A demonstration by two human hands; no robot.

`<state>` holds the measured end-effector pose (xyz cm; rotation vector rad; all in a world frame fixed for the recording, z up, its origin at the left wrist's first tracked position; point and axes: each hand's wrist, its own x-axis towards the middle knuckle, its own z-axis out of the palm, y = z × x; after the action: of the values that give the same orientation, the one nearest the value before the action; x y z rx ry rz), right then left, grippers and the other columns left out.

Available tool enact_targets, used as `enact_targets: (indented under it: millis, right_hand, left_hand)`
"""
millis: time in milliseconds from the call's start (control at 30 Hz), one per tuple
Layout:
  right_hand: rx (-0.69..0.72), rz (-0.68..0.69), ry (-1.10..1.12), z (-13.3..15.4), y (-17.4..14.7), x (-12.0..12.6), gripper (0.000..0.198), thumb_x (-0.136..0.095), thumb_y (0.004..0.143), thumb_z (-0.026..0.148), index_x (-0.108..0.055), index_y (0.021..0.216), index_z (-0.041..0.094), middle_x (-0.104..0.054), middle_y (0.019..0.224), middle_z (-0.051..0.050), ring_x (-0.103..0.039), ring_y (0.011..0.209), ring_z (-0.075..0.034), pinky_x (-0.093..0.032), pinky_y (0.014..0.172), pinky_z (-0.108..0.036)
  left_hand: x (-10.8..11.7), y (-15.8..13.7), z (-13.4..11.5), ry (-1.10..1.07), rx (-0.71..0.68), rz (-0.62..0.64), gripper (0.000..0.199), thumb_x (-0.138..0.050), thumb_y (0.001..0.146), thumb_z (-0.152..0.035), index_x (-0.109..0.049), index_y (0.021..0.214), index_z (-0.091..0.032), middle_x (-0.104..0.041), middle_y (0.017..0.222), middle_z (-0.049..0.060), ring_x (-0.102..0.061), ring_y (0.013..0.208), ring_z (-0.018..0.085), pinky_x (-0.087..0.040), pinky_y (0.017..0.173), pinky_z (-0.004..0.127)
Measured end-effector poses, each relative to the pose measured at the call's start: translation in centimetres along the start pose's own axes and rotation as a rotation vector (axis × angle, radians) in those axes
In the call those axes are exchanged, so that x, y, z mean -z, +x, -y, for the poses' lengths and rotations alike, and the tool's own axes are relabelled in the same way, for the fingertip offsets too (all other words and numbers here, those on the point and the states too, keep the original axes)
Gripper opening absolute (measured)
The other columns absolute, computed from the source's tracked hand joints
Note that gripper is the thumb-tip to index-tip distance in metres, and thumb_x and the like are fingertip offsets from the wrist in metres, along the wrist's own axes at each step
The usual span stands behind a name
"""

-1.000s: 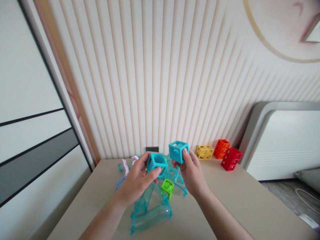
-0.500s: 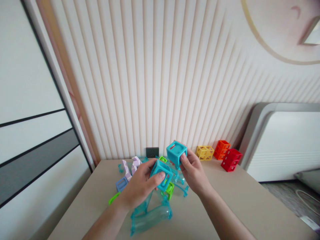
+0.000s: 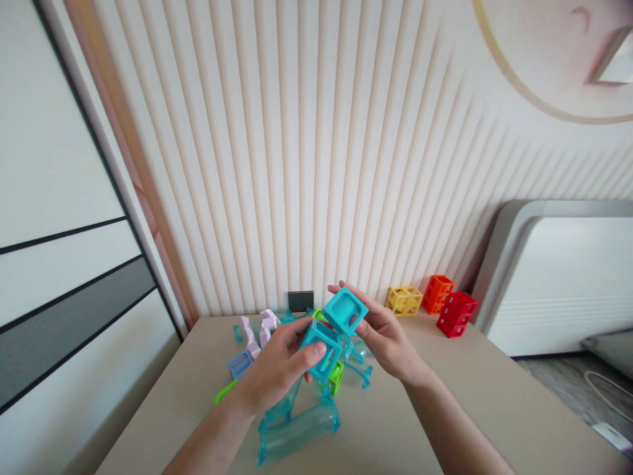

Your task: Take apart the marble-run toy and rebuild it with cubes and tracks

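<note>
- Pinching a turquoise cube [image 3: 328, 338] in the left hand [image 3: 274, 369], fingers [image 3: 298, 326] curled; holding a second cube [image 3: 345, 310] in the right hand [image 3: 390, 340], half-spread.
- Overlapping in view, seemingly unjoined.
- Lying loose below: green cube [image 3: 336, 377].
- Standing apparently finished on the surface [image 3: 405, 429]: yellow block [image 3: 404, 301], red block [image 3: 455, 315].

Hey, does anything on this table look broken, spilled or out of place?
Nothing looks clearly broken or spilled. The messiest part is the translucent teal pieces around and below the hands, lying loosely at different angles. By contrast, the yellow, orange and red blocks sit grouped at the right.
</note>
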<state>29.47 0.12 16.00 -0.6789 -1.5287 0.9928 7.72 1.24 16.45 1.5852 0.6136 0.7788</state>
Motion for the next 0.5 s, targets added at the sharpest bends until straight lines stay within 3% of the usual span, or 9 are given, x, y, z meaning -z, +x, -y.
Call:
enact_targets:
  millis: [267,400,500]
  right_hand:
    - [0.072,0.142,-0.195,0.5,-0.2,0.9,0.045,-0.059,0.098,0.040,-0.055,0.142,0.034,-0.051,0.151,-0.005,-0.044,0.142,-0.025,-0.038,0.115,-0.048]
    - [0.114,0.199,-0.311,1.3,-0.1,0.4,0.042,-0.058,0.099,0.033,-0.056,0.140,0.036,-0.053,0.149,-0.003,-0.048,0.139,-0.025,-0.042,0.113,-0.050]
    - [0.105,0.237,-0.406,1.0,0.1,1.1,0.050,-0.062,0.096,0.029,-0.051,0.144,0.036,-0.055,0.148,-0.003,-0.052,0.136,-0.023,-0.045,0.111,-0.049]
  left_hand:
    - [0.0,0.1,0.3,0.076,0.003,-0.028,0.044,-0.062,0.089,-0.054,-0.065,0.116,-0.019,-0.063,0.087,0.001,-0.059,0.078,0.017,-0.050,0.071,0.026]
    - [-0.2,0.3,0.8,0.155,-0.025,-0.062,0.048,-0.065,0.088,-0.055,-0.058,0.120,-0.020,-0.067,0.099,0.004,-0.062,0.090,0.020,-0.050,0.077,0.028]
    - [0.0,0.4,0.8,0.260,-0.035,-0.128,0.046,-0.061,0.090,-0.056,-0.057,0.119,-0.021,-0.068,0.104,0.004,-0.063,0.094,0.022,-0.049,0.080,0.029]
